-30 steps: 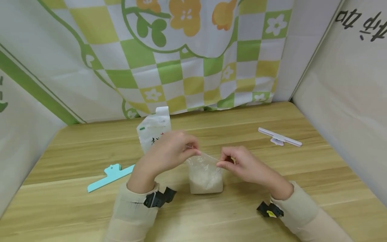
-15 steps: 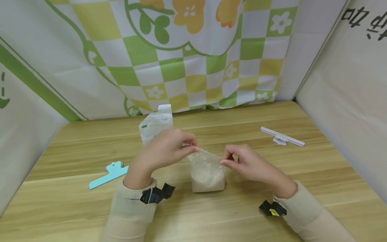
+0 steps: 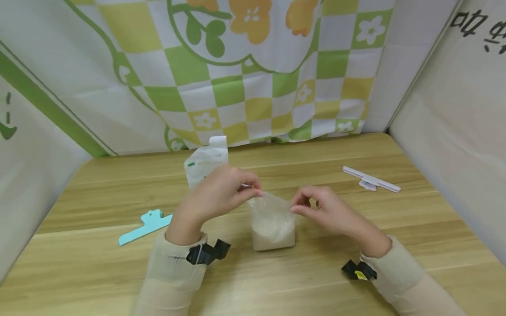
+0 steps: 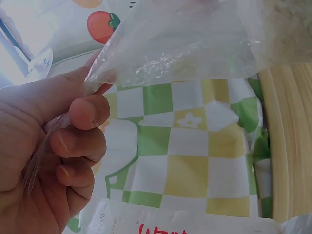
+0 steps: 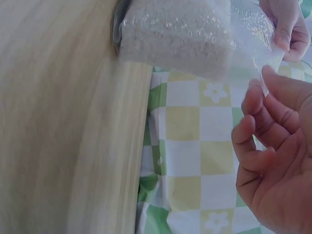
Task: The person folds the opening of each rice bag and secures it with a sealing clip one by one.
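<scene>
A clear plastic bag [image 3: 272,228] stands upright on the table, its lower part filled with white grains that look like rice. My left hand [image 3: 221,193] pinches the bag's top at its left corner; in the left wrist view a strip of film runs through the curled fingers [image 4: 78,144]. At the top's right corner, my right hand [image 3: 326,208] pinches the film between thumb and fingertips, as the right wrist view also shows. The bag's upper edge is stretched between both hands. Partly hidden behind my left hand is a white printed packet [image 3: 203,162].
A turquoise sealing clip [image 3: 146,226] lies on the left, its right end hidden behind my left wrist. Farther back on the right lies a white sealing clip [image 3: 371,179]. The wooden table [image 3: 316,281] meets a checked cloth [image 3: 261,96] at the back.
Both hands keep their pinch on the bag's top edge. The whole head view has shifted slightly, with things appearing a little farther right. The bag stays standing on the table.
</scene>
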Available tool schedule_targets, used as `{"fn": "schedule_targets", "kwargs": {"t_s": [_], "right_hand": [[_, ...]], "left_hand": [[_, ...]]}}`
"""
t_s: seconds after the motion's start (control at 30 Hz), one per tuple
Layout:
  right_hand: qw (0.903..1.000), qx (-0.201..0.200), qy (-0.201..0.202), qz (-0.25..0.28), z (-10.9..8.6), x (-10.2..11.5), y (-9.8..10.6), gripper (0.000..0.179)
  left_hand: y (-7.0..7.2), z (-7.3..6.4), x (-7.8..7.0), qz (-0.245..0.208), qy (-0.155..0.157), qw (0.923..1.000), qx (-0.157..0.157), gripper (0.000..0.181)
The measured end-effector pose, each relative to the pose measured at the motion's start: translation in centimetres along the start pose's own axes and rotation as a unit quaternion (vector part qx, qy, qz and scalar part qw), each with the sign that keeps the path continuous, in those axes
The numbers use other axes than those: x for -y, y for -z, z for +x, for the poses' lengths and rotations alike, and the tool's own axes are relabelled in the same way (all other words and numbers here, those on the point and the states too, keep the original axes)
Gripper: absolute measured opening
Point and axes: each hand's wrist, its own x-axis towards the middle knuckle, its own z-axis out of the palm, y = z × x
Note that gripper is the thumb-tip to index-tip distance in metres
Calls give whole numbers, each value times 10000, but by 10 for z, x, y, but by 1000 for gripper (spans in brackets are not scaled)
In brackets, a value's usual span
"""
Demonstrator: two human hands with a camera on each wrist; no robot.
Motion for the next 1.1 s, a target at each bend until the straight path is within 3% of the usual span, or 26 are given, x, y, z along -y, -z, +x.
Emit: {"fn": "schedule_targets", "kwargs": {"t_s": [0.37, 0.73, 0.97, 1.1], "right_hand": [[9913, -758, -549, -920, 0, 1, 43, 10], [9743, -1348, -852, -1590, -11, -26, 93, 14], [9554, -1227, -1037, -2480, -19, -56, 116, 18], [9494, -1045, -1013, -2785, -22, -72, 124, 16]], "left_hand": [[3, 2, 1, 13, -120, 9999, -19, 10], [-1, -1, 2, 26, -44, 10000, -27, 10], [0, 0, 2, 49, -175, 9998, -74, 10], [1, 0, 2, 17, -190, 9998, -75, 9]]}}
